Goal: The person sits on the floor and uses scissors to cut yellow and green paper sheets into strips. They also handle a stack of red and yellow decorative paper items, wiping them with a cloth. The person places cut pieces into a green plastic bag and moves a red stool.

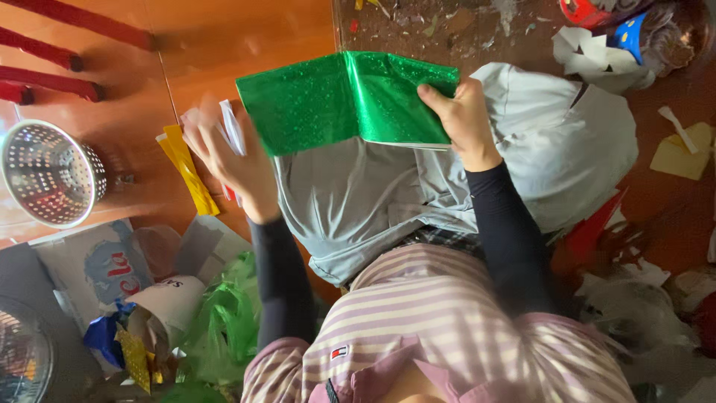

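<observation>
Head view: I see the folded sheet of glittery green foil paper (347,101) held up over the lap, above grey fabric (373,194), and I judge the chief risk to be a crooked crease or a tear at the fold, since only the right hand (462,119) has a firm hold and the foil looks slick. The right fingers (436,97) are clenched on the sheet's right edge, thumb on top. The left hand (224,153) is blurred at the left edge (it seems to touch the foil's corner and white paper strips (231,127), with a yellow strip (186,168) beside it), so I cannot tell how far its fingers are spread.
</observation>
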